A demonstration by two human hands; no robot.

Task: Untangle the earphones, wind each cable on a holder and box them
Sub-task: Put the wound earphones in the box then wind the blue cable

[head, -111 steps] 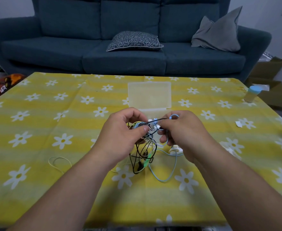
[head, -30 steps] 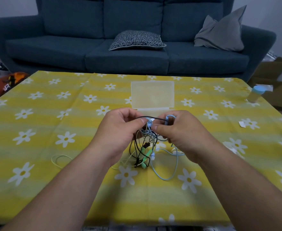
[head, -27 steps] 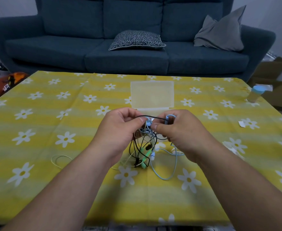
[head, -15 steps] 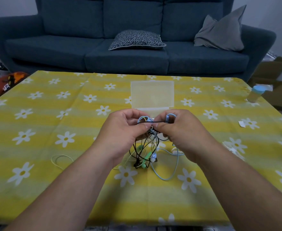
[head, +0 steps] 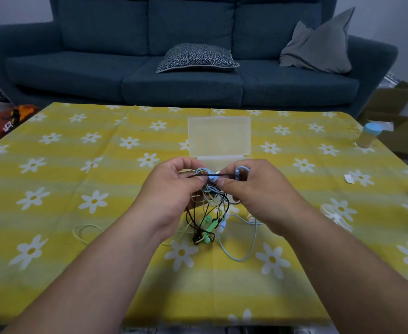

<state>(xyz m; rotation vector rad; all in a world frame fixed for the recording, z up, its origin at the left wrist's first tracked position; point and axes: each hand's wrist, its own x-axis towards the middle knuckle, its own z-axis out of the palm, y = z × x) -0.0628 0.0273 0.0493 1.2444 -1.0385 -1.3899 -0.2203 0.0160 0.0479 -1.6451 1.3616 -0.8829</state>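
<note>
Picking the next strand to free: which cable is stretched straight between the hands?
The black cable, pulled straight between the left hand and right hand; the light blue cable and yellow cable are slack and looped.

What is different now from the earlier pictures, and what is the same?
The black strand between the left hand and the right hand, bowed upward a second ago, is now pulled straight, and a pale blue loop has risen beside the left thumb. Both hands keep their grip on the tangle, its lower end still on the tablecloth. The open box stayed.
</note>
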